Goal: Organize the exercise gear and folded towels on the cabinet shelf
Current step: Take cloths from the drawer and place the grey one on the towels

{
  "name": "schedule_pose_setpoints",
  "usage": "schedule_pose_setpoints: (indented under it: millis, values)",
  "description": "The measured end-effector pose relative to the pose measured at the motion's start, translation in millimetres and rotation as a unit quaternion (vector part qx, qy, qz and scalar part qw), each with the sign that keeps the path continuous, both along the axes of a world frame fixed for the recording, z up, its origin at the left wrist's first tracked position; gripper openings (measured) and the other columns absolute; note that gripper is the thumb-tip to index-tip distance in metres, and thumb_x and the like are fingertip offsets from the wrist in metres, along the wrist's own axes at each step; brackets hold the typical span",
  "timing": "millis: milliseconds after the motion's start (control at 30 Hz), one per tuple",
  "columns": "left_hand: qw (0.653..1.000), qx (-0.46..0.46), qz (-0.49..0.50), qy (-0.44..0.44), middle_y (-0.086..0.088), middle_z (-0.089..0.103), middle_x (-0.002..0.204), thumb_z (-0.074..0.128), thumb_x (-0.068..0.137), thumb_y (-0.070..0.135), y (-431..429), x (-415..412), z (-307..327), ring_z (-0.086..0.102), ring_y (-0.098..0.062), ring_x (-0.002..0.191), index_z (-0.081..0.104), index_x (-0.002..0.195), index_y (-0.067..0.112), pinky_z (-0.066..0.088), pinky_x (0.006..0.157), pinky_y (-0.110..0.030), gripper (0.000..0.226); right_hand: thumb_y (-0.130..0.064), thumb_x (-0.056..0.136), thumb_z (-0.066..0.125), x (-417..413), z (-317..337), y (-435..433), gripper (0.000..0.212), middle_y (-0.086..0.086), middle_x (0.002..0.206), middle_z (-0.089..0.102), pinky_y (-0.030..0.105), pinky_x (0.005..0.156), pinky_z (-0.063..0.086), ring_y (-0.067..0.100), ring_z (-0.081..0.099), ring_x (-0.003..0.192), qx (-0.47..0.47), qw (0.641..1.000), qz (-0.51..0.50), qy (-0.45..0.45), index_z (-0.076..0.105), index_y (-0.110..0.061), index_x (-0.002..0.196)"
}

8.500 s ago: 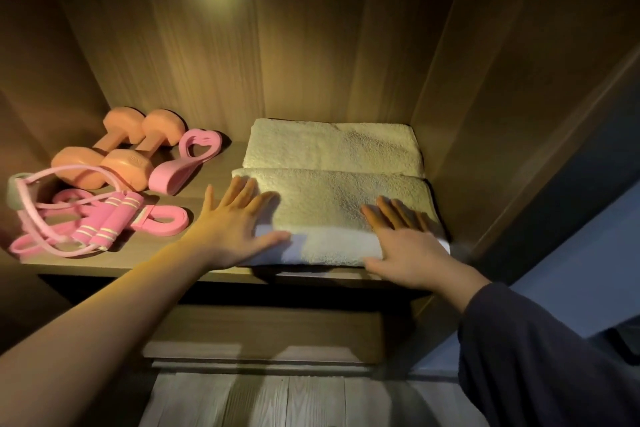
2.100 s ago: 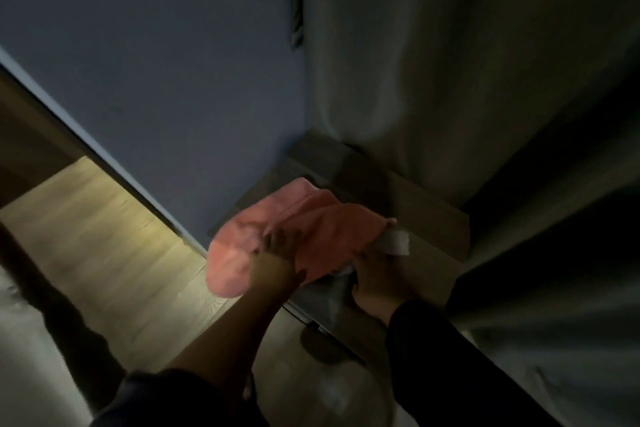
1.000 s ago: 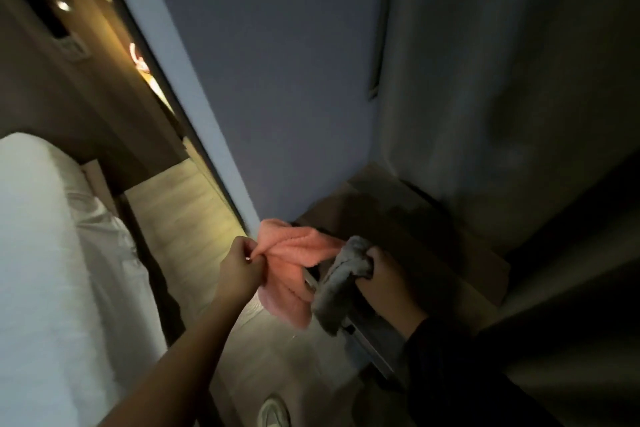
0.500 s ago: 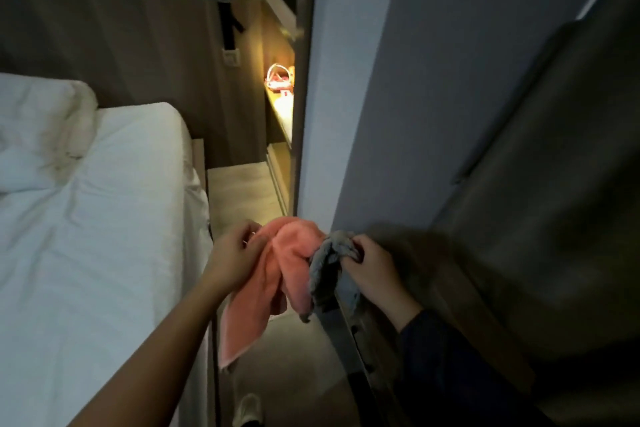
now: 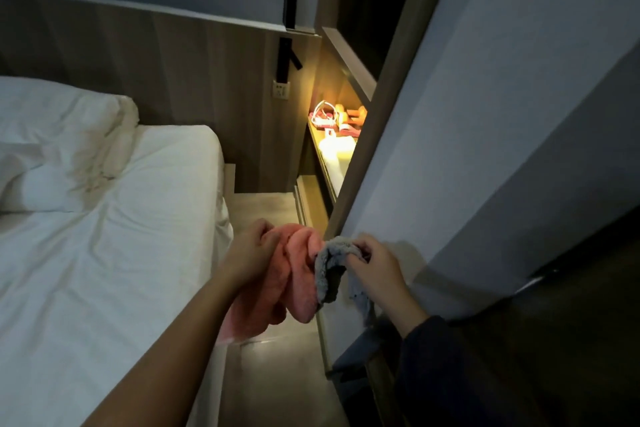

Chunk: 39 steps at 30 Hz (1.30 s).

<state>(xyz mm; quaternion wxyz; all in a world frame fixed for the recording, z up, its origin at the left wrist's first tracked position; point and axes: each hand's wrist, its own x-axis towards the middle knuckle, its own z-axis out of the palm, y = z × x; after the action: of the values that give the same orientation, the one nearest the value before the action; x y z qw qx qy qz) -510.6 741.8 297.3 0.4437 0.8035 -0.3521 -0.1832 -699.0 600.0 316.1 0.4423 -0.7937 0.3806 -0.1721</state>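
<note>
Pink towel [image 5: 294,281] in left hand [image 5: 251,253], perhaps-tagged grey towel [image 5: 329,270] in right hand [image 5: 377,263].

Both hands have left the folded cream towel [image 5: 337,149] they were pressing flat on the cabinet shelf [image 5: 321,166]. That shelf once filled the view and now sits well off, small and lit. In between, the view swung away to a dark corner, where the hands gathered cloth from a low surface, and then turned back, bringing the bed [image 5: 104,236] into sight. The left hand [image 5: 254,251] now grips a pink towel [image 5: 294,284], which earlier lay spread out and now hangs bunched from the fist. The right hand [image 5: 375,262] now pinches a grey towel [image 5: 329,270], lifted clear and held just beside the pink one.
</note>
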Motion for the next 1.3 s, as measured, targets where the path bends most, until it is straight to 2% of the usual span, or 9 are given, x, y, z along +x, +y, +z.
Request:
schedule_pose_setpoints:
  millis: [100, 200, 267, 367, 567, 767, 1000, 1167, 1300]
  values:
    - [1.0, -0.008, 0.005, 0.0, 0.001, 0.058, 0.078, 0.046, 0.101, 0.029, -21.4, 34.1, 12.3, 0.053, -0.008, 0.07, 0.057, 0.084, 0.016, 0.033, 0.058, -0.017, 0.024, -0.028, 0.091, 0.063, 39.7, 10.2, -16.1, 0.004, -0.012, 0.088, 0.065, 0.006, 0.056, 0.042, -0.006, 0.06, 0.077, 0.016, 0.999, -0.016, -0.028, 0.062, -0.031, 0.093]
    - [0.999, -0.026, 0.021, 0.004, -0.002, 0.06, 0.079, 0.045, 0.101, 0.029, -46.3, 64.7, 20.5, 0.055, -0.01, 0.071, 0.06, 0.086, 0.011, 0.037, 0.06, -0.016, 0.027, -0.029, 0.091, 0.062, 76.6, 14.8, -36.4, 0.003, -0.008, 0.084, 0.065, 0.009, 0.054, 0.043, -0.003, 0.06, 0.075, 0.013, 0.999, -0.026, -0.039, 0.063, -0.027, 0.089]
    - [0.999, -0.031, 0.035, 0.009, -0.001, 0.062, 0.082, 0.045, 0.101, 0.029, -65.8, 84.7, 21.2, 0.058, -0.011, 0.075, 0.062, 0.089, 0.013, 0.042, 0.063, -0.019, 0.026, -0.027, 0.092, 0.061, 101.9, 14.4, -53.9, 0.007, -0.006, 0.083, 0.064, 0.015, 0.058, 0.046, 0.004, 0.061, 0.076, 0.01, 0.999, -0.026, -0.045, 0.063, -0.022, 0.088]
    - [0.997, -0.032, 0.061, 0.019, 0.002, 0.062, 0.082, 0.046, 0.101, 0.029, -98.7, 115.4, 19.1, 0.058, -0.01, 0.076, 0.061, 0.087, 0.018, 0.039, 0.061, -0.02, 0.022, -0.027, 0.092, 0.061, 144.7, 13.2, -87.1, 0.009, -0.001, 0.083, 0.065, 0.025, 0.065, 0.051, 0.012, 0.062, 0.08, 0.021, 0.998, -0.021, -0.053, 0.063, -0.02, 0.087]
    - [0.992, -0.038, 0.104, 0.061, 0.001, 0.063, 0.086, 0.047, 0.1, 0.037, -154.2, 177.5, 18.5, 0.061, -0.013, 0.079, 0.06, 0.091, 0.02, 0.044, 0.065, -0.023, 0.023, -0.034, 0.092, 0.061, 229.9, 4.9, -164.8, 0.01, -0.006, 0.087, 0.066, 0.022, 0.066, 0.046, 0.009, 0.062, 0.085, 0.059, 0.995, -0.033, -0.078, 0.065, -0.025, 0.092]
    - [0.99, -0.045, 0.109, 0.072, 0.001, 0.063, 0.082, 0.046, 0.1, 0.036, -209.2, 246.3, 17.6, 0.06, -0.013, 0.076, 0.06, 0.087, 0.02, 0.042, 0.062, -0.021, 0.025, -0.029, 0.091, 0.06, 293.3, 4.6, -220.1, 0.006, -0.004, 0.086, 0.065, 0.022, 0.062, 0.043, 0.01, 0.061, 0.082, 0.076, 0.993, -0.035, -0.079, 0.064, -0.024, 0.09]
    - [0.997, -0.021, 0.015, 0.075, 0.005, 0.063, 0.077, 0.049, 0.098, 0.036, -314.8, 363.2, -10.4, 0.06, -0.011, 0.075, 0.061, 0.081, 0.024, 0.046, 0.063, -0.028, 0.024, -0.025, 0.088, 0.061, 376.2, -8.9, -302.2, 0.003, -0.004, 0.085, 0.065, 0.026, 0.065, 0.045, 0.011, 0.061, 0.083, 0.08, 0.992, -0.09, -0.041, 0.064, -0.024, 0.087]
    - [0.993, 0.008, -0.091, 0.073, 0.008, 0.063, 0.077, 0.051, 0.097, 0.035, -392.7, 430.9, -9.6, 0.058, 0.002, 0.071, 0.061, 0.078, 0.027, 0.04, 0.062, -0.024, 0.022, -0.022, 0.086, 0.062, 425.5, -12.2, -345.8, 0.003, -0.003, 0.084, 0.067, 0.027, 0.065, 0.047, 0.014, 0.064, 0.082, 0.1, 0.981, -0.164, -0.04, 0.063, -0.024, 0.084]
    - [0.985, 0.019, -0.16, 0.061, 0.006, 0.064, 0.079, 0.053, 0.097, 0.033, -440.8, 460.5, -0.4, 0.059, -0.003, 0.074, 0.061, 0.077, 0.025, 0.045, 0.066, -0.026, 0.023, -0.022, 0.085, 0.062, 440.3, -12.6, -363.8, 0.001, -0.002, 0.085, 0.068, 0.031, 0.07, 0.052, 0.018, 0.066, 0.082, 0.109, 0.97, -0.214, -0.034, 0.062, -0.022, 0.085]
